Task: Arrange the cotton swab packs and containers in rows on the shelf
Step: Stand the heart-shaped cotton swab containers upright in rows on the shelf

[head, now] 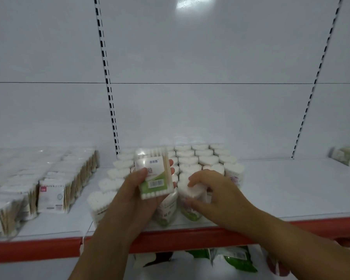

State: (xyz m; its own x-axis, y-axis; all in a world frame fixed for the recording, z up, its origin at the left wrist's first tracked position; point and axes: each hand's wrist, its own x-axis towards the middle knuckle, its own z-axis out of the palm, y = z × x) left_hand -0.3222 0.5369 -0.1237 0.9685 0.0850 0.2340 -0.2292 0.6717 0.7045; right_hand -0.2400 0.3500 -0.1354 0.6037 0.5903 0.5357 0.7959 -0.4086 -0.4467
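The left hand (137, 188) holds a flat pack (155, 174) of swabs above the shelf (291, 188), thumb on its front and fingers behind it. The pack is a little tilted, with a green label and a barcode low on it. The right hand (214, 190) rests on a heart-shaped container (191, 196) at the front of the shelf, with fingers curled over its white top and thumb at its side. Behind it, more heart containers (200, 158) stand in rows up to the back wall. To the left, flat packs (51, 190) stand in rows, well apart from the hearts. The shelf has a red edge (38, 251)
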